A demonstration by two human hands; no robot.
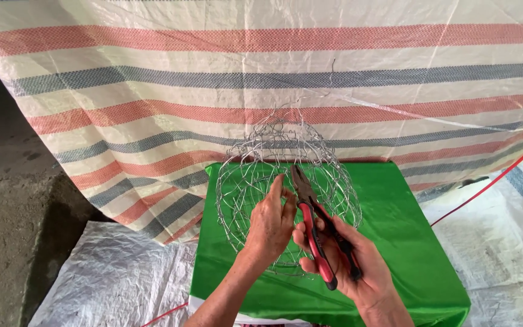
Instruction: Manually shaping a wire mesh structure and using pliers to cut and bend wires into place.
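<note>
Currently left hand (270,224) pinches wire mesh basket (286,188) held over green tabletop (407,242); right hand (349,266) grips red-handled pliers (319,233), jaws open at the mesh.

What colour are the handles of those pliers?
Red and black, on the pliers in the head view.

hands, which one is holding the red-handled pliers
The right hand grips the red-handled pliers, their tip at the wire mesh basket. The left hand holds no tool; its fingers rest on the basket's wire.
</note>
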